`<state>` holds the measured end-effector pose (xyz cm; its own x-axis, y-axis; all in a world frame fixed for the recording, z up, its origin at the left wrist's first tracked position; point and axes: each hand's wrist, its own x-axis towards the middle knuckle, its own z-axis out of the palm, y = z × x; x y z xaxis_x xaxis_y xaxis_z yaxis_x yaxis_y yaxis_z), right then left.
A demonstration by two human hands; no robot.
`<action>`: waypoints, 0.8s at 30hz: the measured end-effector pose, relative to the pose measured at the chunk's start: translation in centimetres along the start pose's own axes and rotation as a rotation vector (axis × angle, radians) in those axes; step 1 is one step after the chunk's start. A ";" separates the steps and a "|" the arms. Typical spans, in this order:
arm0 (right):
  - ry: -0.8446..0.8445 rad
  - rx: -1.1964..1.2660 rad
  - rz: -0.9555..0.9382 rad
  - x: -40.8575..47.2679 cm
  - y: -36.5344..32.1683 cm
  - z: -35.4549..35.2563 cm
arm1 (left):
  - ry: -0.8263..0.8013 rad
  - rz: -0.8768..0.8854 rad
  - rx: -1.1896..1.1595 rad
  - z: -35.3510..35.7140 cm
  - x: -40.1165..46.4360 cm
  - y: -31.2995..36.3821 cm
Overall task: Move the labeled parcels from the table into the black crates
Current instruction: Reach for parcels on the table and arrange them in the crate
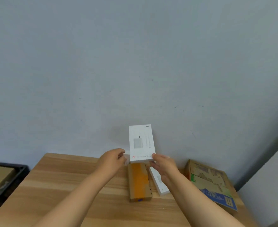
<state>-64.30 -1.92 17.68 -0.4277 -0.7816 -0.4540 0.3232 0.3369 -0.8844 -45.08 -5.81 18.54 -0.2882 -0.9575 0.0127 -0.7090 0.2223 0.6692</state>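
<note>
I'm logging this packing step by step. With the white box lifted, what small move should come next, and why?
Probably carry the white box leftward toward the black crate. The right hand pinches its lower edge and holds it upright above the table; the left hand is beside it; the crate lies at far left.

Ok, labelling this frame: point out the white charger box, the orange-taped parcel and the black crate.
white charger box [141, 143], head view, front face.
orange-taped parcel [139, 182], head view, taped top.
black crate [21, 172], head view, right rim.
</note>
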 end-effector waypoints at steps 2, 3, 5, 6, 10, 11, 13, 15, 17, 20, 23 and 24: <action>-0.054 0.042 -0.042 -1.8 -0.7 1.8 | 0.042 0.003 -0.069 -2.0 -0.2 0.6; -0.080 0.052 -0.066 -2.6 -1.1 2.6 | 0.060 0.011 -0.121 -3.1 -0.4 0.9; -0.125 0.068 -0.111 -4.1 -1.7 4.1 | 0.091 0.028 -0.239 -5.1 -0.8 1.3; -0.150 0.073 -0.135 -4.8 -1.9 4.7 | 0.111 0.032 -0.294 -6.0 -1.0 1.2; -0.211 -0.056 -0.279 -7.2 -2.8 6.5 | 0.200 0.016 -0.432 -9.0 -1.8 0.5; -0.200 -0.146 -0.333 -7.6 -3.1 6.8 | 0.217 0.017 -0.452 -9.5 -2.0 0.3; -0.167 -0.304 -0.444 -8.4 -4.0 7.3 | 0.253 0.037 -0.482 -10.3 -2.4 0.1; -0.141 -0.377 -0.525 -9.2 -5.1 7.8 | 0.289 0.072 -0.497 -11.0 -2.8 0.1; -0.148 -0.386 -0.571 -10.0 -5.8 8.3 | 0.325 0.107 -0.521 -11.5 -3.3 0.3; -0.207 -0.305 -0.562 -11.1 -6.4 8.9 | 0.385 0.155 -0.554 -12.3 -3.6 0.5; -0.255 -0.239 -0.504 -11.4 -6.9 9.2 | 0.411 0.170 -0.553 -13.3 -3.8 0.8; -0.267 -0.216 -0.484 -11.5 -7.0 9.2 | 0.398 0.165 -0.578 -13.7 -3.9 1.0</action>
<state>-53.86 -0.11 30.15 -0.2473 -0.9686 0.0247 -0.0472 -0.0135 -0.9988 -35.80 -4.37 29.32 -0.0278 -0.9388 0.3433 -0.1904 0.3421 0.9202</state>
